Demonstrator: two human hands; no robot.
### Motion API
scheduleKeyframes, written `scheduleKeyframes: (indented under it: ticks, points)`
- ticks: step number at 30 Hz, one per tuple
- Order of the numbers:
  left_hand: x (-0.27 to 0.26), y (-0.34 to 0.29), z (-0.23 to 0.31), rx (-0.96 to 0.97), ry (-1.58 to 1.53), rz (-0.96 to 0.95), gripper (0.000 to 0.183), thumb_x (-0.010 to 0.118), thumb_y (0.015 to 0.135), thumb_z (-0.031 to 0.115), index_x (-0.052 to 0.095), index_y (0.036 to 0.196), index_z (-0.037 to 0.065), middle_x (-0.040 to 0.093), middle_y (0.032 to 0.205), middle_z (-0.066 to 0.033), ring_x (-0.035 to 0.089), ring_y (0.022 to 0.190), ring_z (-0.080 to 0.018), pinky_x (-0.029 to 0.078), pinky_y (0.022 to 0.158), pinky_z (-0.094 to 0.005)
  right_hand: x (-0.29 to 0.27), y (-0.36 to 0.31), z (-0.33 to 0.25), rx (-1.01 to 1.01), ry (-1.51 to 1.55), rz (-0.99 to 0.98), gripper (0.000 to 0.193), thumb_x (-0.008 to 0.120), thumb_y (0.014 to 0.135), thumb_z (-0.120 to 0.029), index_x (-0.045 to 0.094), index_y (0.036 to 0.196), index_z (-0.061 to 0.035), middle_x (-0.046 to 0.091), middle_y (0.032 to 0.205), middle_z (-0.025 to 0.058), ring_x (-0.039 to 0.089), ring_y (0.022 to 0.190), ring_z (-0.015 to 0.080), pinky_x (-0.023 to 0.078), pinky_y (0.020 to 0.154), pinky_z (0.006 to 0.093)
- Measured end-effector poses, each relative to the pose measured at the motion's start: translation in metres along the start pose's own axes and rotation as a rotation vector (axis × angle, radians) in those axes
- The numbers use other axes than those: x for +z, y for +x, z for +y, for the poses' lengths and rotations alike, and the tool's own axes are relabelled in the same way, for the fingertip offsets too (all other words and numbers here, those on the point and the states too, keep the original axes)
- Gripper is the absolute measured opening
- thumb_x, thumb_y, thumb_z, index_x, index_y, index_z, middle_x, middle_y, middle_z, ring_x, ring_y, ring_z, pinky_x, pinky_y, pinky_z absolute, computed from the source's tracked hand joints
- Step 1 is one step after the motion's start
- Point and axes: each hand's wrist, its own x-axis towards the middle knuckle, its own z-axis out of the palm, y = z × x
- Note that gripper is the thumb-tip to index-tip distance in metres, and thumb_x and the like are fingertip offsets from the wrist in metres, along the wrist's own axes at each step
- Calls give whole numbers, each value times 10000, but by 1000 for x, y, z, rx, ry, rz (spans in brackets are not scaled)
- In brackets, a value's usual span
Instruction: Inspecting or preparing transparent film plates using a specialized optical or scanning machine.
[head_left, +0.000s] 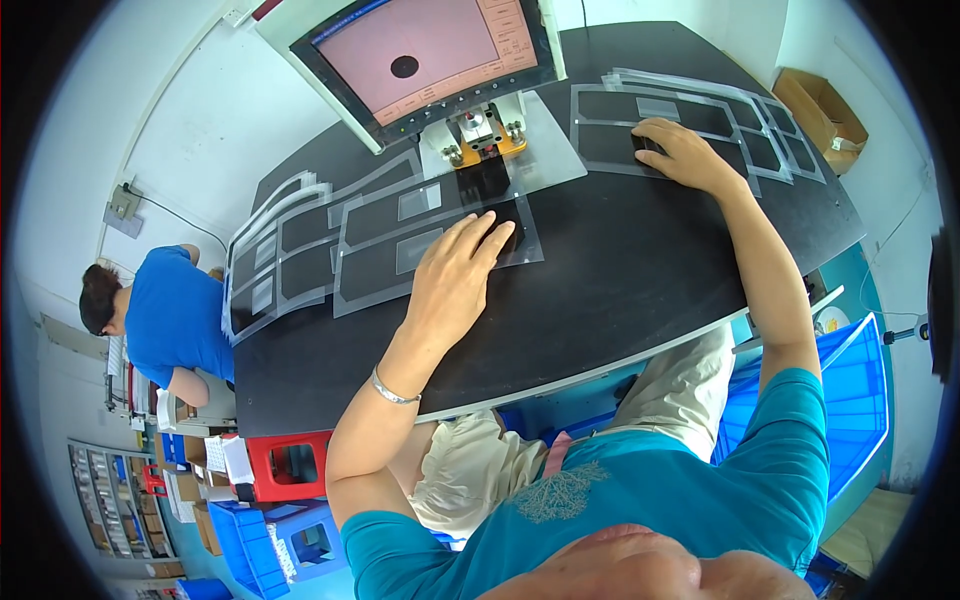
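Observation:
My left hand [458,272] lies with fingers stretched out on a thin sheet [375,262] that has clear borders and dark rectangular areas. The far right part of this sheet reaches the small press-like head [485,138] of a machine, with an orange-yellow base. Over at the right, my right hand [685,158] rests on similar overlapping sheets [602,135], its thumb and fingers apart. More sheets of the same kind [285,245] are spread overlapping at the table's left. Small pale rectangles show on several sheets.
Above the machine head, a monitor [425,70] displays a black dot on pink. The black table [600,270] has a curved near edge. An open cardboard box [815,110] stands at the back right, a blue crate [850,400] below right, a red stool [290,490] below left. A person in blue [175,310] bends at the left.

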Motion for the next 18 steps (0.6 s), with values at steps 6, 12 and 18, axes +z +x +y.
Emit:
scheduleKeyframes:
  ticks: [6, 12, 18]
  points:
    - [10, 1, -7, -2, -6, -38, 337, 581, 932, 59, 667, 1254, 110, 669, 1270, -93, 636, 1170, -303, 530, 966, -412, -11, -1, -3, 37, 50, -71, 421, 635, 952, -313, 623, 1254, -20, 616, 1334, 151, 553, 1264, 338, 438, 1073, 415]
    - [35, 19, -9, -51, 107, 7, 296, 593, 967, 146, 666, 1247, 83, 675, 1257, -140, 639, 1177, -312, 521, 965, -442, -17, 0, -9, 55, 71, -111, 422, 641, 955, -306, 622, 1267, -22, 611, 1348, 168, 539, 1290, 345, 418, 1102, 421]
    - [41, 24, -17, -95, 115, -37, 341, 598, 968, 164, 620, 1294, 66, 639, 1308, -145, 621, 1202, -321, 510, 977, -437, -12, 0, -1, 45, 75, -107, 418, 639, 956, -302, 623, 1264, -19, 615, 1340, 165, 542, 1285, 343, 416, 1102, 417]
